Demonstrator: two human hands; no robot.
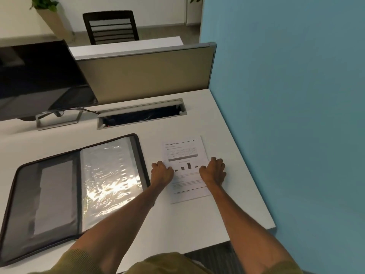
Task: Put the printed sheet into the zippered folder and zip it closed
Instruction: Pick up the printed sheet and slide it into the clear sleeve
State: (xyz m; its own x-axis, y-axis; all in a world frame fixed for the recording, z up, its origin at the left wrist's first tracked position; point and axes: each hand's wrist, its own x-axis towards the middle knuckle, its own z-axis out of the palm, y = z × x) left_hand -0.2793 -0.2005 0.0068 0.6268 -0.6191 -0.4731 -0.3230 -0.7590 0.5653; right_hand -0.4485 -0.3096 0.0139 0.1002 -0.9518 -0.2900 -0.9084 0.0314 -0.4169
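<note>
The left hand (162, 171) and right hand (214, 171) each pinch a long edge of the white printed paper sheet (186, 179); the open black zippered fabric folder (56, 194) lies just leftward, beside the left hand

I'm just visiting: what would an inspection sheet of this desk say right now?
Surface: white desk, matte.
Job's things: white printed sheet flat on the desk; black zippered folder open beside it, unzipped.
Clutter: nothing seen.
Grippers: left hand and right hand grip the sheet's side edges, fingers curled.
Cables: black cable beneath dark monitor; open desk cable tray.
Surroundings: beige divider panel, blue wall, black chair.
</note>
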